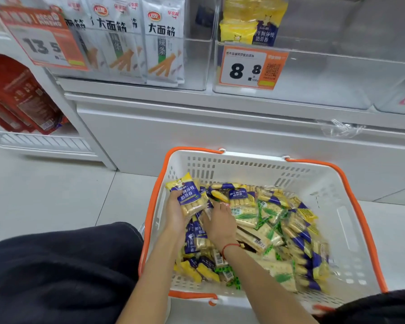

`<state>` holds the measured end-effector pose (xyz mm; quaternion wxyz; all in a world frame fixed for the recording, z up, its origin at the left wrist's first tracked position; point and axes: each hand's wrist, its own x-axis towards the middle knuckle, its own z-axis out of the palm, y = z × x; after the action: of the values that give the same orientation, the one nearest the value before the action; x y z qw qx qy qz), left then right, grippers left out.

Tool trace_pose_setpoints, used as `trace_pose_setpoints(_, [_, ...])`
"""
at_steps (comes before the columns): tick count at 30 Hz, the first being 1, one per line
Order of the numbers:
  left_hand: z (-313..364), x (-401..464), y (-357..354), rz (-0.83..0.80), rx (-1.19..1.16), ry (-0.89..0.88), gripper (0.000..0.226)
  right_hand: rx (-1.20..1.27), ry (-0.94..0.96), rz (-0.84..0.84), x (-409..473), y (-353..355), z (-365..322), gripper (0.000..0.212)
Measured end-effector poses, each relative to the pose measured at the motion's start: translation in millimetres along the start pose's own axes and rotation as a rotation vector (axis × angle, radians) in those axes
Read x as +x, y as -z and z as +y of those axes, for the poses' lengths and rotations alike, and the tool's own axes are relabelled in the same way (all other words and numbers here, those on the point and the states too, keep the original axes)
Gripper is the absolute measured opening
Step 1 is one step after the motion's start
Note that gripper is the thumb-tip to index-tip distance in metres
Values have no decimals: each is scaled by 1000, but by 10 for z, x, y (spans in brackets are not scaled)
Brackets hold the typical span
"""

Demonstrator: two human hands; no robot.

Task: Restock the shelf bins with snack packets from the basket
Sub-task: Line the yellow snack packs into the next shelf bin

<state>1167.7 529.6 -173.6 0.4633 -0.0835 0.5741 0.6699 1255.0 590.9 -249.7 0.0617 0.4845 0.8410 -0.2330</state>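
Observation:
A white basket (pixel 351 220) with orange handles stands on the floor, filled with several snack packets, blue-and-yellow ones and green-striped ones (pixel 270 215). My left hand (pixel 174 213) grips a small stack of blue-and-yellow packets (pixel 188 195) at the basket's left side, lifted slightly above the pile. My right hand (pixel 218 223) reaches down into the pile beside it, fingers curled onto a blue-and-yellow packet (pixel 237 195). Above, a clear shelf bin (pixel 337 73) with an 8.8 price tag (pixel 248 69) holds a few matching yellow packets (pixel 248 26) at its left.
To the left, a second clear bin (pixel 197 66) holds white packets (pixel 161 43) behind a 13.5 price tag (pixel 45 46). Red packets (pixel 21 97) stand on a low wire shelf at far left. White shelf base (pixel 197 136) runs behind the basket. My dark-clothed knees flank the basket.

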Motion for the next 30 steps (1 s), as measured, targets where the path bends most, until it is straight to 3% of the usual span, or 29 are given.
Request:
trace_pose_setpoints(5, [2, -70, -30, 16, 1, -23, 24, 237, -121, -163, 151, 183, -75, 16])
trace_pose_setpoints(8, [9, -97, 0, 20, 28, -10, 27, 430, -172, -301, 130, 464, 102, 18])
trace_pose_setpoints(10, [14, -109, 0, 14, 71, 6, 29, 504, -194, -302, 94, 706, 280, 29])
trace_pose_setpoints(13, [31, -160, -50, 8, 128, 21, 28, 589, -145, -142, -31, 1190, 465, 22])
trace_pose_setpoints(17, [24, -237, -142, -21, 124, 57, 24, 690, 142, 143, -195, 1641, 354, 28])
trace_pose_setpoints(21, [140, -339, -290, -87, -24, 78, 30, 223, 482, 365, -370, 1526, 173, 32])
trace_pose_setpoints(24, [222, -373, -334, -111, -110, 52, 33, 161, 574, 477, -459, 1316, 182, 37])
trace_pose_setpoints(26, [237, -401, -310, -117, -110, 24, 34, 332, 500, 376, -477, 1278, 171, 37])
trace_pose_setpoints(28, [213, -420, -294, -124, -78, 13, 34, 658, 336, 97, -499, 1331, 97, 36])
trace_pose_setpoints(30, [172, -448, -310, -140, -42, 27, 36, 907, 225, -64, -510, 1379, 44, 30])
